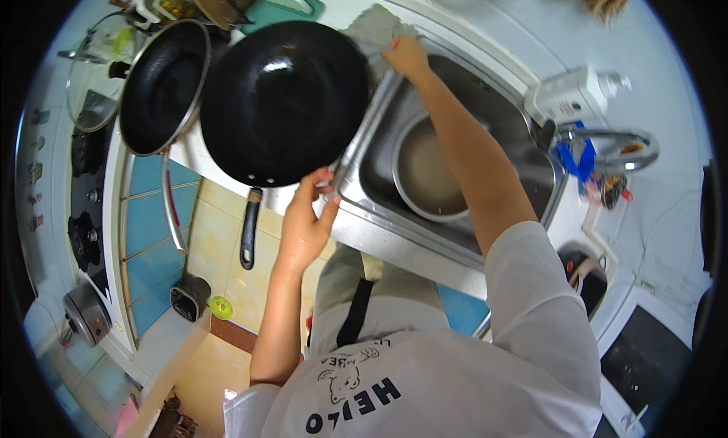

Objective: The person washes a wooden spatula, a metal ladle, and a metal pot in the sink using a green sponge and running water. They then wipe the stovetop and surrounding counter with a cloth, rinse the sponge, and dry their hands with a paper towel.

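Observation:
My right hand (pixel 408 60) reaches over the sink (pixel 375 170) to its far left corner, fingers closed on the edge of a crumpled grey cloth (pixel 372 25). Beside the near rim of a large black wok (pixel 284 102), my left hand (pixel 307 224) has its fingers apart and holds nothing. Its fingertips are close to the sink's left rim; whether they touch it I cannot tell. The wok lies on the white counter, its handle (pixel 248 230) sticking out over the front edge. A round metal bowl (pixel 396 165) with cloudy water sits in the sink, partly hidden by my right forearm.
A smaller frying pan (pixel 165 88) stands left of the wok, its handle pointing towards me. Behind is a green cutting board (pixel 278 14). A white pump bottle (pixel 569 96) and a faucet (pixel 614 148) with blue wrapping stand right of the sink. A gas stove (pixel 88 193) is at far left.

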### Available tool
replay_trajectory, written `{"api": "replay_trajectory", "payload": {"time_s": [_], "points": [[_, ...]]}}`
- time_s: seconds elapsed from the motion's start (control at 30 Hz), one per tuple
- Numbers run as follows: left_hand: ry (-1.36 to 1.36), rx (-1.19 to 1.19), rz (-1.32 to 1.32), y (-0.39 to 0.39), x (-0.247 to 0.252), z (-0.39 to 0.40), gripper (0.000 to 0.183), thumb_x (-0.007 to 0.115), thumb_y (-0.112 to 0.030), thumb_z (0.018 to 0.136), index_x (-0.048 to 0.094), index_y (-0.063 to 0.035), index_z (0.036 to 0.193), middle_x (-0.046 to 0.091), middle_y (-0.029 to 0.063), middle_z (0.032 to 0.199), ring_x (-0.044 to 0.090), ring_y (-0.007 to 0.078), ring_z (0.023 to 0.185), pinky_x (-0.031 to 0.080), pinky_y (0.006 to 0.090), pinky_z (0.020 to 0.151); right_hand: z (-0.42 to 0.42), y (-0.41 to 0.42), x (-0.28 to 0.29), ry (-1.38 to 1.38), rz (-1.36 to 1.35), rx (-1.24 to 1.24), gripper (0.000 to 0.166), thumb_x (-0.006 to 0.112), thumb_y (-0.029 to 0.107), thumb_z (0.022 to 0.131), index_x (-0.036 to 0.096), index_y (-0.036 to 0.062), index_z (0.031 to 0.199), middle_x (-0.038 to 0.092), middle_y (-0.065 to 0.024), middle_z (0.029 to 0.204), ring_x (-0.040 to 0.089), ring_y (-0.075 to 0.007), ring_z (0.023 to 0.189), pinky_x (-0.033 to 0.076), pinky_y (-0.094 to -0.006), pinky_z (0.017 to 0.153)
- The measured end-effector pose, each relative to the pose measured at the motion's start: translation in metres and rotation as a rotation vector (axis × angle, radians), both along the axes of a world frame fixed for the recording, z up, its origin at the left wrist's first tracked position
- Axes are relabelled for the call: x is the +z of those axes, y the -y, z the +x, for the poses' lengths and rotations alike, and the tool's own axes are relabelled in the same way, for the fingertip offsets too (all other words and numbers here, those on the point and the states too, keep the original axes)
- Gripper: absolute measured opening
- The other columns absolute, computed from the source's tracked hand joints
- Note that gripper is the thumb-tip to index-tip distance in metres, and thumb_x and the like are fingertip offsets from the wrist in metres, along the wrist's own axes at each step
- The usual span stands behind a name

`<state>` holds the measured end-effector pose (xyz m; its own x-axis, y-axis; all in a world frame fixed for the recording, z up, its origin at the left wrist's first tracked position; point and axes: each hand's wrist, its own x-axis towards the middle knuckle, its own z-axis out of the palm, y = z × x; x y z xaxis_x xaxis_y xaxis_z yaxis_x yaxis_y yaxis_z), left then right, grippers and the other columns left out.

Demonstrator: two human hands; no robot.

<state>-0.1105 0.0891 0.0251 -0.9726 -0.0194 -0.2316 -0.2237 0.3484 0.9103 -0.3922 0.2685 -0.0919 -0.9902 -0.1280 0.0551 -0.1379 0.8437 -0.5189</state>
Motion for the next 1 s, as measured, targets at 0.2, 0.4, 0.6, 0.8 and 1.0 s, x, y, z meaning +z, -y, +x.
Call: {"api": "replay_trajectory", "payload": {"time_s": [0.2,0.4,0.6,0.8,1.0], "points": [[0.025,-0.113,0.119,-0.026,-0.008,-0.016,0.033,0.053,-0.006,0.080,0.044,-0.0017,0.112,0.054,0.0083,0.106,0.054,0.0146,0.088,0.043,0.0265,0.078,0.134,-0.115,0.086,0.291,-0.925,-0.328,0.011,0.059,0.016,0.067,0.053,0.0066,0.069,0.049,0.0009,0.062,0.044,-0.0104,0.054,0.035,-0.0271,0.049],[0.090,-0.374,0.194,-0.062,-0.023,-0.033,0.036,0.050,-0.009,0.085,0.039,-0.0010,0.118,0.049,0.0092,0.112,0.050,0.0151,0.095,0.039,0.0259,0.084,0.351,-0.209,0.096,0.025,-1.059,-0.943,0.010,0.050,-0.003,0.067,0.047,0.0068,0.068,0.046,0.0000,0.065,0.040,-0.0082,0.059,0.035,-0.0235,0.053],[0.103,-0.596,0.175,-0.096,-0.028,-0.039,0.035,0.047,-0.010,0.086,0.039,-0.0013,0.119,0.048,0.0086,0.113,0.049,0.0147,0.096,0.037,0.0244,0.084,0.519,-0.243,0.041,-0.302,-0.096,-1.045,0.034,0.041,-0.008,0.070,0.040,0.0052,0.102,0.049,-0.0121,0.100,0.049,-0.0232,0.097,0.039,-0.0306,0.082],[0.121,-0.639,0.089,-0.088,-0.024,-0.036,0.035,0.047,-0.009,0.085,0.039,-0.0017,0.119,0.048,0.0091,0.114,0.049,0.0141,0.097,0.037,0.0244,0.084,0.530,-0.230,0.015,-0.299,0.187,-0.895,0.044,0.060,0.017,0.075,0.045,-0.0020,0.113,0.037,-0.0251,0.123,0.036,-0.0384,0.112,0.028,-0.0421,0.095],[0.120,-0.570,0.090,-0.057,-0.030,-0.034,0.035,0.048,-0.010,0.085,0.039,0.0001,0.118,0.050,0.0090,0.112,0.051,0.0154,0.097,0.038,0.0250,0.084,0.503,-0.161,-0.037,-0.091,0.398,-0.879,0.057,0.049,0.022,0.080,0.029,-0.0108,0.122,0.024,-0.0337,0.127,0.023,-0.0465,0.119,0.020,-0.0477,0.099]]}}
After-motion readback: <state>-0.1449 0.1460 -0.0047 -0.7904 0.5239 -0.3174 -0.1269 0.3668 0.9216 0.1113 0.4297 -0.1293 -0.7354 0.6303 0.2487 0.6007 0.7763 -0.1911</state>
